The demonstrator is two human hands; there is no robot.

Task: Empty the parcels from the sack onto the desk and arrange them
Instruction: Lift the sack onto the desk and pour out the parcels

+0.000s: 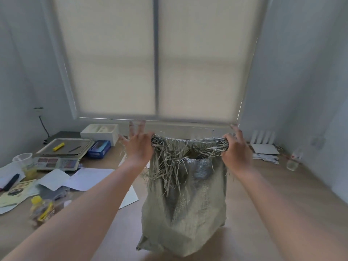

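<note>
1. The sack (185,210) stood upright on the desk (273,213), its long axis vertical, its frayed mouth on top and its base on the wood.
2. A silvery parcel (200,167) showed just inside the mouth.
3. The left hand (140,147) and right hand (236,150) each pinched a rolled corner of the rim, 1 either side, equally near, some fingers spread.
4. The load hung below both grips, so tipping out would likely mean inverting it.
5. Papers (90,178) and a scale (62,153) crowded the desk's left.
</note>
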